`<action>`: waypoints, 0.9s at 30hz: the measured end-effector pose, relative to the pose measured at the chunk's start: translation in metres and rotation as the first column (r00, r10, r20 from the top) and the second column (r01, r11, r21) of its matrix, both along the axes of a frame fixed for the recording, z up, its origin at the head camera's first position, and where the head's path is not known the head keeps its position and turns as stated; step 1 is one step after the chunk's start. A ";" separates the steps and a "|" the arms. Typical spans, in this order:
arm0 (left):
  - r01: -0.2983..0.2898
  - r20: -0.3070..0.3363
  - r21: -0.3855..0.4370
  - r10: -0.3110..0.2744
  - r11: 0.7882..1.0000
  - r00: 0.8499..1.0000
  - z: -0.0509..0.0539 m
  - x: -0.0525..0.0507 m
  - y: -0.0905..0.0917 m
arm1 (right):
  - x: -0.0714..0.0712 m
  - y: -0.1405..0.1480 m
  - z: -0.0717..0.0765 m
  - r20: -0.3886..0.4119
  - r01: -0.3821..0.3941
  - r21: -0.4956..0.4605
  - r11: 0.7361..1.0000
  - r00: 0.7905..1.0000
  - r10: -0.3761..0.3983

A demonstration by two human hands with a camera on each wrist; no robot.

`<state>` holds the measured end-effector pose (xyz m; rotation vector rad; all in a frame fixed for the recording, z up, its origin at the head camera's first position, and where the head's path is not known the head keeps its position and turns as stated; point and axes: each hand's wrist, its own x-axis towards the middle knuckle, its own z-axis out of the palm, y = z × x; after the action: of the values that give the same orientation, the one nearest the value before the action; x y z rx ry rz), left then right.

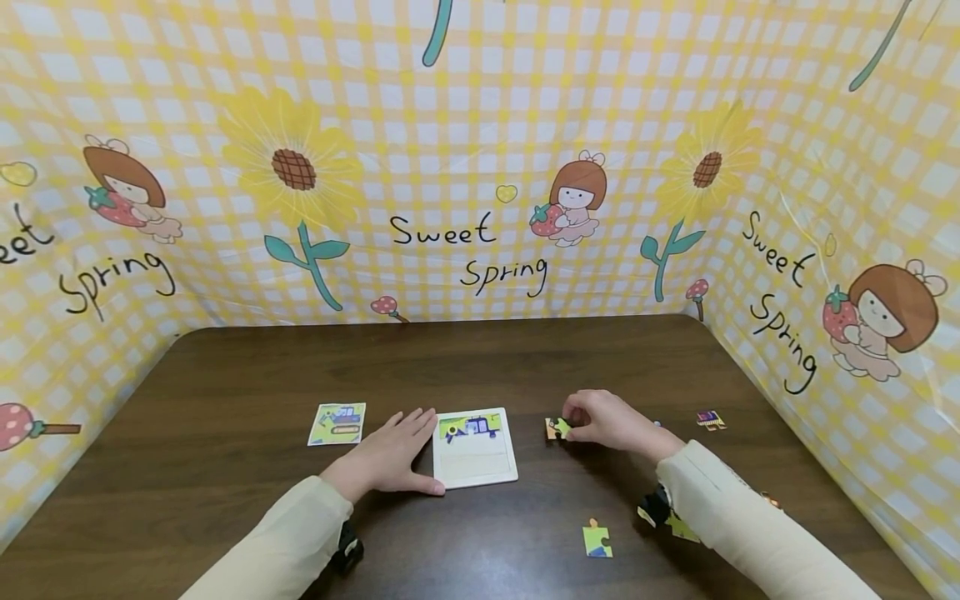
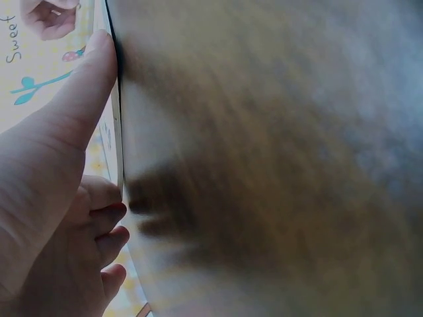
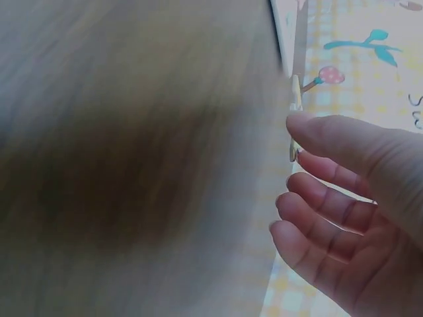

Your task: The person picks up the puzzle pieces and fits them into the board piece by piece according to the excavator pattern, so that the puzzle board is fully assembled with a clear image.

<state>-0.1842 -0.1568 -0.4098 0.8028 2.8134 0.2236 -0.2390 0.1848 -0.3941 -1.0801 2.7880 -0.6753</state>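
A white puzzle tray [image 1: 477, 481] lies at the middle of the table, its upper part filled with pieces picturing a blue vehicle. My left hand [image 1: 390, 458] rests with straight, spread fingers against the tray's left side, the thumb at the lower left corner. To the right of the tray, my right hand [image 1: 611, 421] pinches a green and orange puzzle piece [image 1: 555, 429] between thumb and index finger, low over the table. In the right wrist view that piece [image 3: 295, 142] shows edge-on at the thumb tip, and the other fingers are loosely curled.
A square picture card [image 1: 337, 424] lies left of the tray. Loose pieces lie at the right: a green one [image 1: 597, 540] near the front, a purple one [image 1: 710, 419] farther back, and another green one [image 1: 682, 528] partly under my right forearm. Patterned cloth [image 1: 480, 167] surrounds the table [image 1: 247, 367].
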 end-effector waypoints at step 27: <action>-0.009 0.006 0.009 0.009 1.000 1.000 0.002 0.001 0.000 | 0.013 -0.127 -0.005 -0.005 -0.148 0.020 0.989 0.989 0.148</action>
<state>-0.1837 -0.1565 -0.4078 0.7896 2.8129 0.2399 -0.2263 0.0580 -0.3987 -1.2712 2.6795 -0.6272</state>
